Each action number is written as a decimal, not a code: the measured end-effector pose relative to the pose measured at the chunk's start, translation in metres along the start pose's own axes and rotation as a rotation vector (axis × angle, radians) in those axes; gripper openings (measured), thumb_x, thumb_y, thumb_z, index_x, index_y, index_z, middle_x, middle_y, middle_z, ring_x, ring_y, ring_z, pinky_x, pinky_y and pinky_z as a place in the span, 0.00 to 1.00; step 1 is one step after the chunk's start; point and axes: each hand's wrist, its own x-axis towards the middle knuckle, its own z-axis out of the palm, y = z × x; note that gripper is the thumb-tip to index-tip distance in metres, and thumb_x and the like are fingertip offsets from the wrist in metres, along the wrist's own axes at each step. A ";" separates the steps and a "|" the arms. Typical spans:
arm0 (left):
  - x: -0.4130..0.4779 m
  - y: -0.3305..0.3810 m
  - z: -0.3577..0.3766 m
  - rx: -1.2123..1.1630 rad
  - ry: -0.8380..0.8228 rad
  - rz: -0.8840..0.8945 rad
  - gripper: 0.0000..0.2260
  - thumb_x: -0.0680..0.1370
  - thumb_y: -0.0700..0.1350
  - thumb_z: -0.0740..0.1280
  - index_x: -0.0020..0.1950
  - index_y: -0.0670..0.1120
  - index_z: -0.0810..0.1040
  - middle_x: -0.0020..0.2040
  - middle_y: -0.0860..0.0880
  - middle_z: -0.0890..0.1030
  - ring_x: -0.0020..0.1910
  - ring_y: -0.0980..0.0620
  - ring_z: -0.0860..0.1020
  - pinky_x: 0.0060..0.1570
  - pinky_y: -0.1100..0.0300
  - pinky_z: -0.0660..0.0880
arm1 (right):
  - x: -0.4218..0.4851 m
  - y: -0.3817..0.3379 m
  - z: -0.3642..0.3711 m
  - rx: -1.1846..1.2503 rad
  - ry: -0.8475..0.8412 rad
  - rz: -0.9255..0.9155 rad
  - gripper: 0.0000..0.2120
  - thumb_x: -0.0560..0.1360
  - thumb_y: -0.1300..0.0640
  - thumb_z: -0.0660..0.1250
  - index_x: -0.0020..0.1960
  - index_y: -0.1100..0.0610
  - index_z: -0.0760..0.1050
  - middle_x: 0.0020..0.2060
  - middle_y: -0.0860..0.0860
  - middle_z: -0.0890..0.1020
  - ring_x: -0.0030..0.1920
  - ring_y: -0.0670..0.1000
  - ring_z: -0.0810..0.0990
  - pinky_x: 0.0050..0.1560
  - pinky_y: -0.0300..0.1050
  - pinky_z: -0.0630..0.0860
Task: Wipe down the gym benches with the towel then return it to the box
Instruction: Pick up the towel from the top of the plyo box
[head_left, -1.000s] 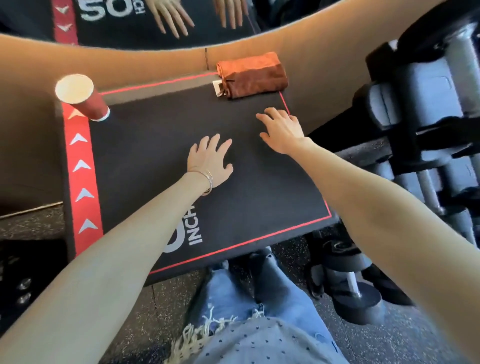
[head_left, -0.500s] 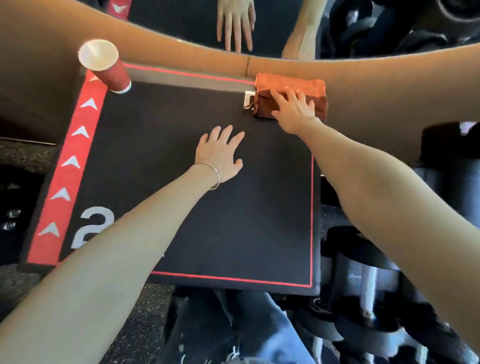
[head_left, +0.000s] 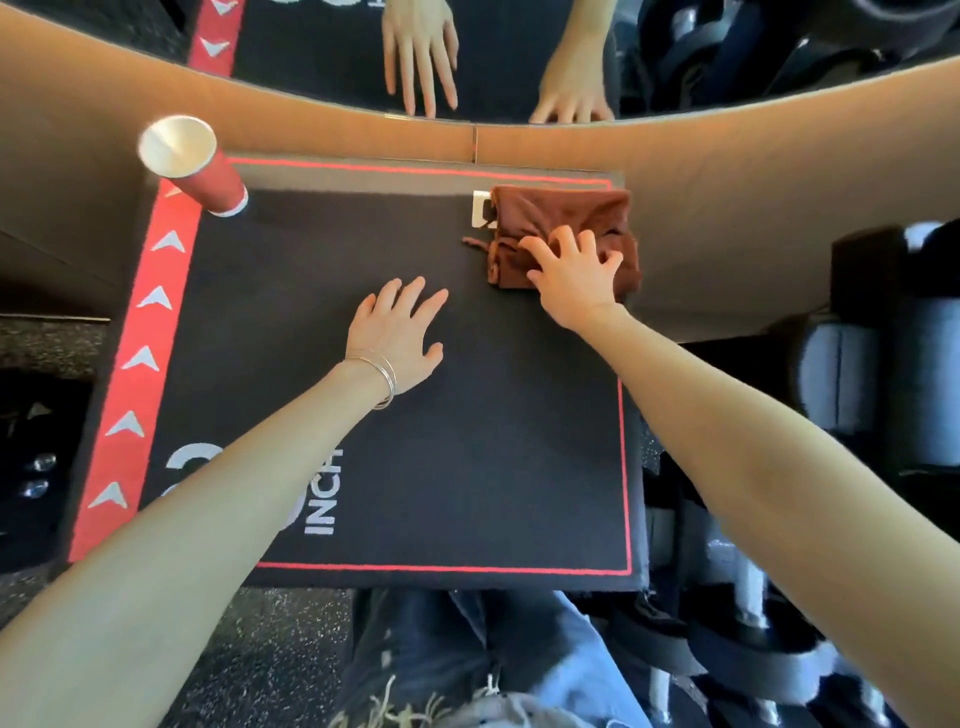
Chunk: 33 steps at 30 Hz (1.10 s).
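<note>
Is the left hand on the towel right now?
No, the left hand lies flat with fingers spread on the black surface, apart from the towel, which only the right hand grips.

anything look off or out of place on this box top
Mildly: a red paper cup stands at the far left corner of the black box top, close to its edge. The brown towel lies rumpled under the right hand, which grips it. Nothing looks spilled.

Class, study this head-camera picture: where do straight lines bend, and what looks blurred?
Head view: wide-angle distortion bows the tan wall panel into a curve; the dumbbells at right are smeared; the right hand gripping the brown towel looks soft.
</note>
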 end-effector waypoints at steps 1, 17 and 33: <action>0.000 -0.003 0.000 0.007 0.000 0.021 0.28 0.79 0.56 0.56 0.77 0.53 0.52 0.78 0.47 0.54 0.76 0.43 0.53 0.72 0.46 0.57 | -0.011 -0.003 0.003 -0.005 0.007 0.007 0.19 0.81 0.48 0.55 0.71 0.44 0.58 0.69 0.55 0.62 0.69 0.61 0.59 0.64 0.70 0.58; -0.039 -0.067 0.006 0.112 0.025 0.513 0.29 0.78 0.57 0.57 0.77 0.54 0.52 0.78 0.47 0.55 0.76 0.44 0.54 0.72 0.48 0.57 | -0.161 -0.129 0.056 0.049 0.080 0.406 0.19 0.80 0.48 0.57 0.70 0.42 0.62 0.67 0.54 0.67 0.65 0.60 0.64 0.61 0.64 0.62; -0.066 -0.024 -0.006 0.088 0.111 0.791 0.19 0.80 0.53 0.56 0.69 0.49 0.70 0.70 0.50 0.69 0.70 0.49 0.64 0.67 0.54 0.59 | -0.247 -0.147 0.031 0.202 0.159 0.601 0.13 0.79 0.55 0.60 0.62 0.54 0.76 0.61 0.51 0.74 0.61 0.55 0.71 0.55 0.51 0.68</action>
